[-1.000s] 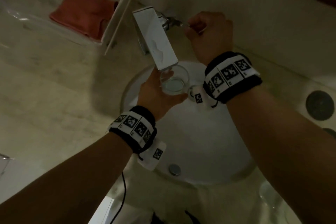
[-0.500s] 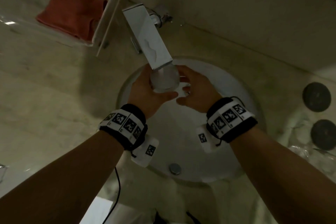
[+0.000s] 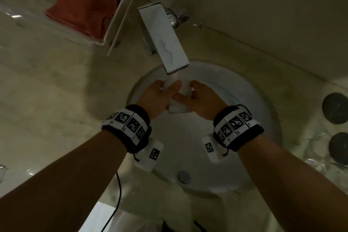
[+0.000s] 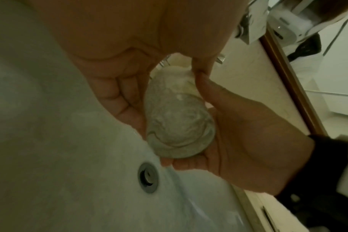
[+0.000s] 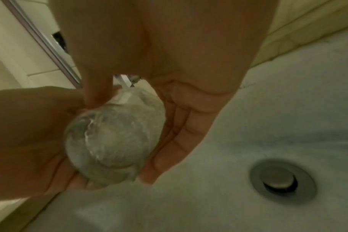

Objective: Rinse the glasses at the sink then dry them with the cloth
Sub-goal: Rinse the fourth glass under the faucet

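Note:
A clear glass (image 3: 178,100) is held over the white round sink (image 3: 244,137), right under the flat chrome tap (image 3: 163,39), and water streams onto it. My left hand (image 3: 165,90) grips it from the left, and my right hand (image 3: 188,93) grips it from the right, thumb on its side. In the left wrist view the wet glass (image 4: 179,122) lies between my left fingers (image 4: 125,100) and my right palm. The right wrist view shows the glass (image 5: 113,138) from its base. A folded red cloth (image 3: 84,11) lies at the back left.
The cloth sits in a clear tray (image 3: 122,15) on the marble counter (image 3: 47,100). The sink's drain plug (image 3: 184,176) is near the front. Two dark round lids (image 3: 334,107) stand among clear wrapping on the right. A black cable (image 3: 118,194) hangs below.
My right hand left the tap handle and came down to grip the glass. Water now runs from the tap, and the glass sits lower and tilted between both hands.

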`<move>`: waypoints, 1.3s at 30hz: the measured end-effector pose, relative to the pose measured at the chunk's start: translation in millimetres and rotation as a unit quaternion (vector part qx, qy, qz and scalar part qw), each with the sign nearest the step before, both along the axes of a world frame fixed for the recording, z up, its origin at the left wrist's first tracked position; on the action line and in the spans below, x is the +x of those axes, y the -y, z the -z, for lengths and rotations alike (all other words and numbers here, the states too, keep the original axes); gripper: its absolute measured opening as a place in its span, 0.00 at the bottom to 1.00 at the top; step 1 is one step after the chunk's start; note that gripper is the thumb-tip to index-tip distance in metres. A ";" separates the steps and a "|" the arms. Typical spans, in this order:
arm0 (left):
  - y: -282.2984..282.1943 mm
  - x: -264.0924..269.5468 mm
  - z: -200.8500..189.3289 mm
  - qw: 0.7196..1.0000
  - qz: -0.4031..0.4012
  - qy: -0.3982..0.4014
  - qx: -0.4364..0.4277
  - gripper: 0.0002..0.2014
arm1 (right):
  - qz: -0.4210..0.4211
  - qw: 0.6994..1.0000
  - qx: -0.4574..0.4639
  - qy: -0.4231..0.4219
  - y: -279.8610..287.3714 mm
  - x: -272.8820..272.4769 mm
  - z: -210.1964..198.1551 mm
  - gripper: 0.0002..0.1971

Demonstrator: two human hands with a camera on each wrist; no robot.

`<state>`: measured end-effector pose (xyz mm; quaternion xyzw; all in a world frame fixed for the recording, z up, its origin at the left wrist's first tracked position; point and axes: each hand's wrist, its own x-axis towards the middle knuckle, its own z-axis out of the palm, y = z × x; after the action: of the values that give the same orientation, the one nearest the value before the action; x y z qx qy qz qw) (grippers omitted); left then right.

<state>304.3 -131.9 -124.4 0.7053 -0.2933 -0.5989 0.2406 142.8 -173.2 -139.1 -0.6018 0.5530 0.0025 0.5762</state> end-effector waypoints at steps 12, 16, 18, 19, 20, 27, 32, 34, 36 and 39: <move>5.7 1.3 9.8 0.995 -0.018 -0.008 0.094 0.31 | -0.004 0.999 0.038 -0.021 4.1 2.4 -5.9 0.40; 7.8 1.6 5.2 0.994 -0.062 -0.065 0.059 0.21 | 0.052 0.997 0.046 0.039 5.4 0.5 1.9 0.33; 8.0 4.7 4.5 0.994 -0.058 -0.082 0.033 0.19 | 0.050 0.996 0.038 0.057 6.2 -3.6 4.2 0.36; 7.4 7.0 4.8 0.994 -0.048 -0.093 0.016 0.19 | 0.040 0.997 0.026 0.059 7.2 -5.6 3.8 0.38; 7.1 9.1 4.6 0.993 -0.043 -0.107 -0.007 0.19 | 0.037 0.997 0.022 0.065 8.1 -6.6 1.7 0.38; 5.7 16.2 13.1 0.984 0.022 -0.074 -0.158 0.39 | 0.047 0.991 -0.038 0.120 13.3 -0.2 -6.4 0.42; 5.4 18.4 8.0 0.980 0.005 -0.103 -0.168 0.42 | 0.028 0.988 -0.085 0.123 13.3 3.7 -10.0 0.43; 4.8 18.5 7.2 0.979 0.006 -0.091 -0.184 0.41 | 0.024 0.988 -0.091 0.122 13.0 4.5 -10.3 0.43; 3.4 18.2 6.4 0.976 0.005 -0.102 -0.193 0.40 | 0.033 0.988 -0.083 0.128 12.2 4.0 -8.6 0.45; 3.4 18.0 6.0 0.978 0.005 -0.105 -0.180 0.41 | 0.043 0.987 -0.079 0.135 10.7 3.3 -7.1 0.46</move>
<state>322.4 -135.3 -130.3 0.5821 -0.3728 -0.6080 0.3905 146.0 -183.9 -132.0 -0.6158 0.4939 -0.1468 0.5961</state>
